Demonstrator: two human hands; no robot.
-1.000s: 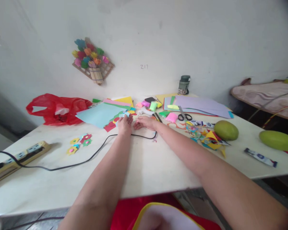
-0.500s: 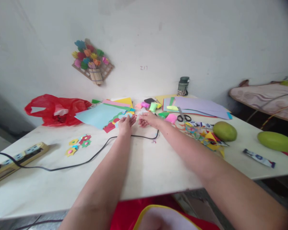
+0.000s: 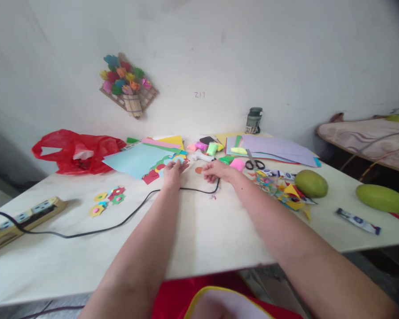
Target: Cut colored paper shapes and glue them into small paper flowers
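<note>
My left hand (image 3: 174, 172) rests at the right end of a row of coloured paper cutouts (image 3: 156, 172), fingers partly stretched to the right and nothing visible in them. My right hand (image 3: 214, 171) is closed, fingertips curled together; anything between them is too small to make out. Close to these fingertips is an orange paper circle (image 3: 198, 170); whether they touch it I cannot tell. Just beyond both hands lies a white glue gun (image 3: 202, 156), and a black cord (image 3: 196, 190) passes beneath my right hand. Paper flowers (image 3: 108, 199) lie to the left.
A power strip (image 3: 29, 221) and red plastic bag (image 3: 80, 153) are on the left. Coloured paper sheets (image 3: 279, 148), clay packets (image 3: 212, 148), scissors (image 3: 254, 165), paper scraps (image 3: 282, 188), green fruit (image 3: 311, 183) and a glue tube (image 3: 358, 220) are across the back and right.
My right hand has moved right and slightly nearer me, away from my left hand. The orange circle and the glue gun now show. My left hand has hardly moved.
</note>
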